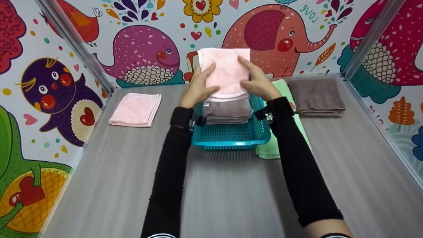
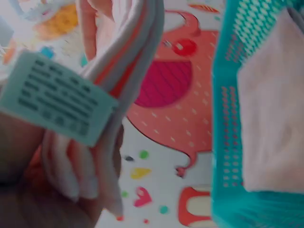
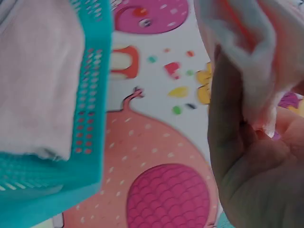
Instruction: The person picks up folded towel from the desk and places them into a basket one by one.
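Observation:
Both hands hold up a folded pale pink towel (image 1: 227,71) over the back part of a teal plastic basket (image 1: 231,143). My left hand (image 1: 198,84) grips its left edge, and a white printed label (image 2: 57,97) hangs from the folds there. On the opposite edge, my right hand (image 1: 259,79) pinches the layers between thumb and fingers. Folded grey-brown towels (image 1: 227,112) lie stacked inside the basket, partly hidden under the pink one. A pale folded towel (image 3: 38,85) also shows in the basket in the right wrist view.
Another folded pink towel (image 1: 136,110) lies on the grey table (image 1: 132,172) to the left. Right of the basket is a green towel (image 1: 269,150), partly covered by the right arm. A folded brown towel (image 1: 317,96) sits at the back right. Cartoon-printed walls (image 1: 205,33) enclose the table.

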